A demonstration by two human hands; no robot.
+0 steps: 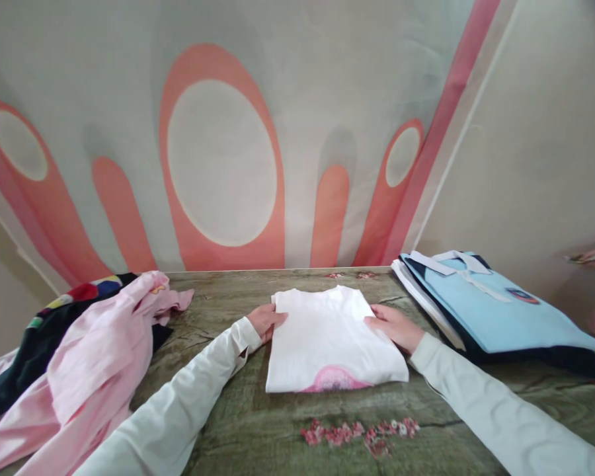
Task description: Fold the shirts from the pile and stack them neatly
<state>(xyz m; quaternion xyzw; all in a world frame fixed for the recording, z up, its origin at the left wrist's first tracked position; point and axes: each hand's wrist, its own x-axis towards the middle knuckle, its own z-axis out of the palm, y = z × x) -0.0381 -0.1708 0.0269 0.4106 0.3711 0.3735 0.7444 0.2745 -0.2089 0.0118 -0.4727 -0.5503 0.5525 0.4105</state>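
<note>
A white T-shirt (322, 340), folded into a neat rectangle, lies in the middle of the table with part of a pink print at its near edge. At its left side, my left hand (266, 321) pinches the edge, thumb on top and the other fingers partly hidden. On the opposite side my right hand (395, 326) grips the shirt's edge the same way. The collar side points away from me, toward the wall.
Loose pink clothing (99, 357) and a dark garment (24, 370) are heaped at the left. A stack topped by a light blue folded garment (500, 304) stands at the right. The wood-patterned tabletop (258, 436) meets a decorated wall (297, 132) behind.
</note>
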